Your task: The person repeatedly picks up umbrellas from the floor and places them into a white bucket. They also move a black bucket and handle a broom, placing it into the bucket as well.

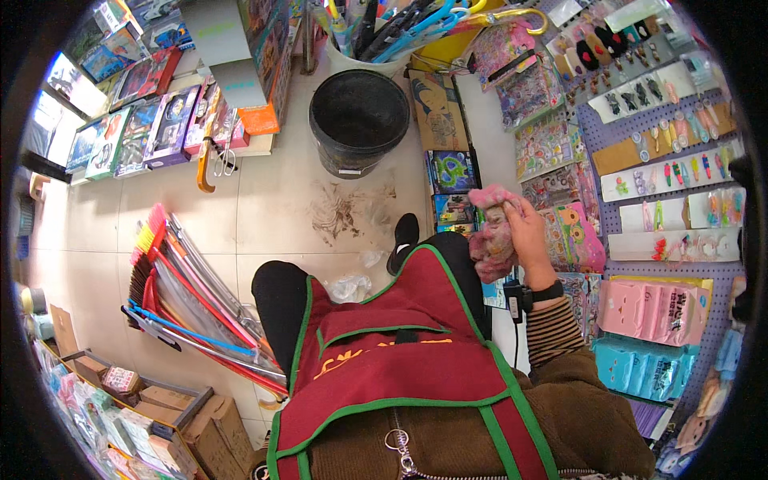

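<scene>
A crumpled pink and grey cloth (495, 234), which looks dirty, is gripped in my right hand (529, 231). Its folds hang beside my right knee, above the boxed goods (454, 207) stacked along the shelf base. My left hand is out of view. In front of me a black plastic bucket (359, 120) stands upright on the tiled floor. Between the bucket and my foot, dark wet smears (336, 210) mark the tiles. A clear plastic bag (351, 288) lies crumpled on the floor close to my knees.
Brooms and long handles (204, 294) lean at my left. A white bin of umbrellas (366, 60) stands behind the bucket. Hair clips hang on a pegboard (612, 138) at right. Toy boxes (171, 123) fill a low shelf at left, with cardboard boxes (219, 429) lower down.
</scene>
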Motion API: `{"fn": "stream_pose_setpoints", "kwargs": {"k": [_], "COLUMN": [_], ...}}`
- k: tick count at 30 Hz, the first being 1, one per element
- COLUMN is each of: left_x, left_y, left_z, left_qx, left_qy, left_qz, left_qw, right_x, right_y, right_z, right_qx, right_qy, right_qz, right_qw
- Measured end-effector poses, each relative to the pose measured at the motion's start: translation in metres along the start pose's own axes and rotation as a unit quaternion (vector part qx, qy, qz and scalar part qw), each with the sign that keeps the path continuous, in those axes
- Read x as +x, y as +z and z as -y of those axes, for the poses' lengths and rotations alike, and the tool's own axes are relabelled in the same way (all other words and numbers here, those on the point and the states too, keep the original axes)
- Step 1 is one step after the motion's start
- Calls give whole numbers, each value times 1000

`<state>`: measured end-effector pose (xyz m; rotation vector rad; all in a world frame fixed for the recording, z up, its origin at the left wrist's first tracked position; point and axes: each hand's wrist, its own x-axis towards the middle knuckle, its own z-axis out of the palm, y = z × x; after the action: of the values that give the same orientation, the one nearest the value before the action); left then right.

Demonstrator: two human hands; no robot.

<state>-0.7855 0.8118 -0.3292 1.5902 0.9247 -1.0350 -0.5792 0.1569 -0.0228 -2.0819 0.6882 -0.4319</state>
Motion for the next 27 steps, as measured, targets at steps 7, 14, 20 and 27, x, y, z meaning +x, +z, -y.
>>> {"fn": "stream_pose_setpoints", "kwargs": {"k": [7,14,20,27], "left_x": [21,8,62,36], "left_y": [-33,-20,-19,-6], "left_z": [-41,25,133,84], "left_qx": [199,-150,383,-184], "left_qy": [196,84,239,69], "left_qz": [-24,-69,-97,-59], "left_qw": [960,983,887,979], "right_x": [-26,-39,-54,-70], "right_y": [-5,-22,-11,-6], "right_z": [-13,5,33,61], "right_qx": [81,123,124,87], "right_qy": [-16,-15,-51,-40], "right_qz": [7,66,132,124], "right_qw": [997,990,982,988]}}
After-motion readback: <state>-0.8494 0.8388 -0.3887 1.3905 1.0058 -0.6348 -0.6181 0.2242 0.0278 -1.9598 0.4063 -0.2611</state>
